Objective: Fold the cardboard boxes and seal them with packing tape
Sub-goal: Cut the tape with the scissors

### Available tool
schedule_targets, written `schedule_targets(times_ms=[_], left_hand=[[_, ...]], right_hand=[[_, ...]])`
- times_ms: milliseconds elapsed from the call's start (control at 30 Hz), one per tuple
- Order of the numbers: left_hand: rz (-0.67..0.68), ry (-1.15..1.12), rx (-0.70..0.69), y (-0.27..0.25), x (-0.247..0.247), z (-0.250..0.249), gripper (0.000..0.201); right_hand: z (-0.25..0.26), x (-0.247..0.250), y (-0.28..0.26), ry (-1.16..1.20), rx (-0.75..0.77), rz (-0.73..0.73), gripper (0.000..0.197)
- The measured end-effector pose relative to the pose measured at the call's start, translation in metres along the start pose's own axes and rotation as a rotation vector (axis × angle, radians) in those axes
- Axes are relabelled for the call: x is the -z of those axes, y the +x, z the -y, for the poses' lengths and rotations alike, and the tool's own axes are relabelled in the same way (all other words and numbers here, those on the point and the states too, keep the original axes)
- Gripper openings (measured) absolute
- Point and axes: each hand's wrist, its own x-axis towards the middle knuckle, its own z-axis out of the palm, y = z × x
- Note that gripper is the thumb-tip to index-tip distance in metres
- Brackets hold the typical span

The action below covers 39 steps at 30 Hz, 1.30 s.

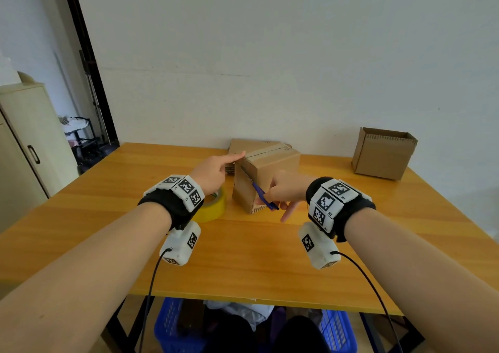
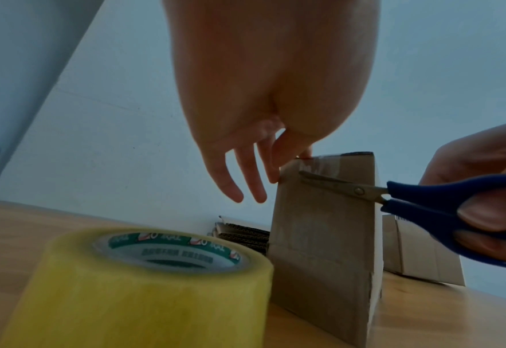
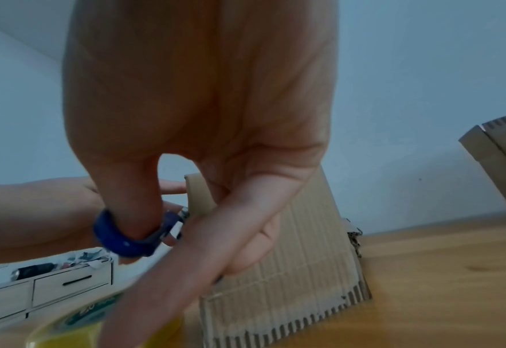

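Two hands are at the folded box (image 1: pixel 266 175) in the middle of the surface (image 1: pixel 270 258): my left hand (image 1: pixel 213 173) presses its top edge with straight fingers, my right hand (image 1: pixel 282 190) grips blue scissors (image 2: pixel 418 202) against the tape (image 2: pixel 320 166), and I fear the blades may cut the cardboard if they tilt inward.

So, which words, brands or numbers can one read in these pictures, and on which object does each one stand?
Inner ring of the yellow tape roll: green and red brand print and a grey line under it, both too blurred to read.
Wrist markers: tiny codes beside the black-and-white patterns, too small to read.
Taped cardboard box, open box: no readable text.
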Motion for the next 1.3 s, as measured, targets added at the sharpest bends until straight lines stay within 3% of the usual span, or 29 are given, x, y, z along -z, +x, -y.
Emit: schedule_targets(times_ms=[133, 300, 433, 600, 700, 800, 900, 1000, 1133, 1300], left_hand=[[-0.002, -0.011, -0.003, 0.001, 0.001, 0.000, 0.068], [-0.034, 0.052, -0.059, 0.004, 0.002, -0.007, 0.050], [-0.011, 0.041, -0.064, 0.008, 0.005, -0.005, 0.046], [-0.015, 0.006, -0.046, 0.009, 0.005, -0.010, 0.035], [-0.008, -0.062, -0.036, 0.009, 0.004, -0.014, 0.053], [-0.031, 0.077, -0.003, 0.011, -0.001, -0.019, 0.075], [-0.101, 0.220, 0.019, 0.014, -0.009, -0.027, 0.072], [-0.146, 0.213, 0.029, 0.017, -0.017, -0.031, 0.062], [-0.081, 0.134, 0.000, 0.021, -0.016, -0.030, 0.058], [-0.074, 0.171, -0.039, 0.022, -0.013, -0.028, 0.067]], right_hand=[[0.000, -0.002, 0.004, -0.020, -0.108, 0.112, 0.016], [-0.009, -0.019, 0.013, -0.236, -0.148, 0.182, 0.026], [-0.019, -0.016, 0.020, -0.406, -0.044, 0.022, 0.038], [-0.031, -0.015, 0.017, -0.509, 0.081, -0.123, 0.027], [-0.035, -0.016, 0.020, -0.516, 0.094, -0.148, 0.022], [-0.038, -0.020, 0.022, -0.536, 0.083, -0.124, 0.025], [-0.039, -0.021, 0.022, -0.500, 0.112, -0.154, 0.023], [-0.039, -0.019, 0.018, -0.485, 0.142, -0.122, 0.019], [-0.040, -0.015, 0.013, -0.455, 0.159, -0.080, 0.015], [-0.043, -0.019, 0.011, -0.533, 0.176, -0.121, 0.018]])
